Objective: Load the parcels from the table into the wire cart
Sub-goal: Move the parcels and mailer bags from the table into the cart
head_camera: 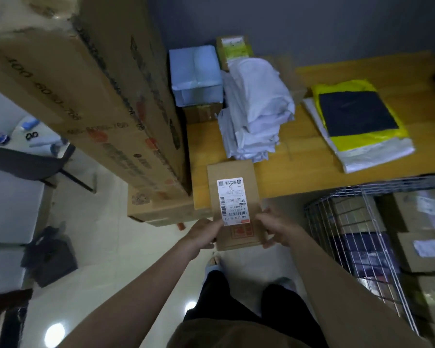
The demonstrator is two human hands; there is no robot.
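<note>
Now we're holding a flat brown parcel (pixel 234 204) over the table's (pixel 281 177) near edge, left hand (pixel 203 234) and right hand (pixel 274 228) clamping its two long sides. It's showing a white barcode label (pixel 232 200) and a red stamp. Open floor is lying beneath it; the wire cart (pixel 349 237) is standing just right, boxes already inside. White bags (pixel 256 109) are crowding mid-table.

I see the cardboard parcel (pixel 232 204) between the left hand (pixel 202 234) and right hand (pixel 278 228), overhanging the table (pixel 299 172) front edge; wire cart (pixel 357 237) right; wrapped parcels (pixel 255 109) behind on the table.
</note>
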